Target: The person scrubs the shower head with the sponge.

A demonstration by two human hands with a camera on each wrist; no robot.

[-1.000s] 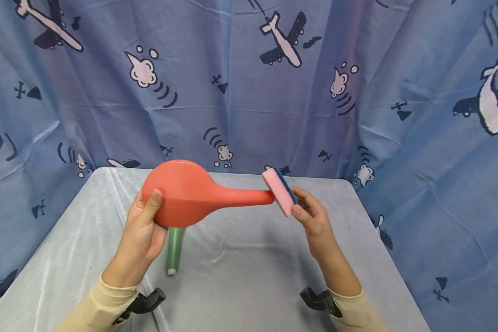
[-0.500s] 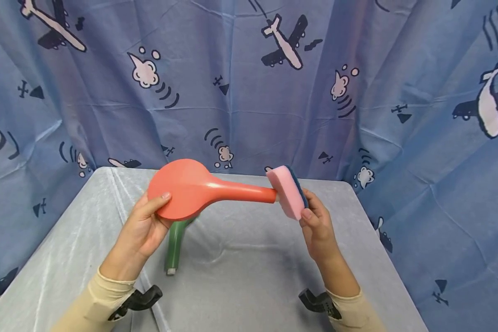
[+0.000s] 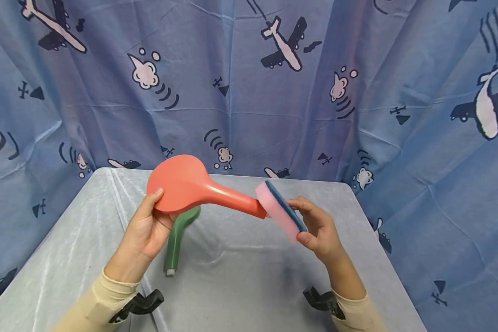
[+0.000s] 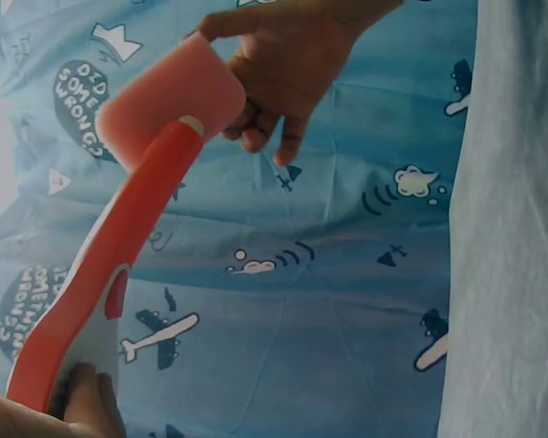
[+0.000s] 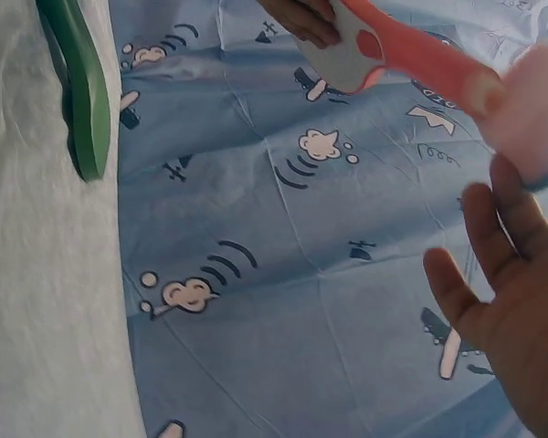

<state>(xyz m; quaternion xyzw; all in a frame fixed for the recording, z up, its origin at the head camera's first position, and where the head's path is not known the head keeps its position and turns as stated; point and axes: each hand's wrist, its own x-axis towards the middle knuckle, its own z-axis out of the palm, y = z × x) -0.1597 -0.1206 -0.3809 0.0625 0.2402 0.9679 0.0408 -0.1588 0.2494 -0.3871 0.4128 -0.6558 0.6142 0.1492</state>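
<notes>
My left hand (image 3: 143, 233) holds a red handheld shower head (image 3: 178, 182) by its round head, thumb over the plain red back. Its pale face shows in the left wrist view, with fingers (image 4: 84, 397) against it. The handle slants down to the right, above the table. At the handle's end is a pink sponge (image 3: 274, 210) with a dark blue scouring layer, its pink side against the tip. My right hand (image 3: 321, 235) pinches the sponge between thumb and fingers from the blue side. In the right wrist view the sponge (image 5: 534, 119) is blurred.
A green shower head (image 3: 174, 244) lies on the grey cloth-covered table (image 3: 240, 290), behind and below the left hand. A blue curtain (image 3: 249, 92) printed with airplanes hangs around the table's back and sides. Black wrist mounts (image 3: 147, 302) sit at both cuffs.
The red shower head's handle has tipped downward. The sponge has moved down and left along with the right hand and leans more. More of the green shower head shows.
</notes>
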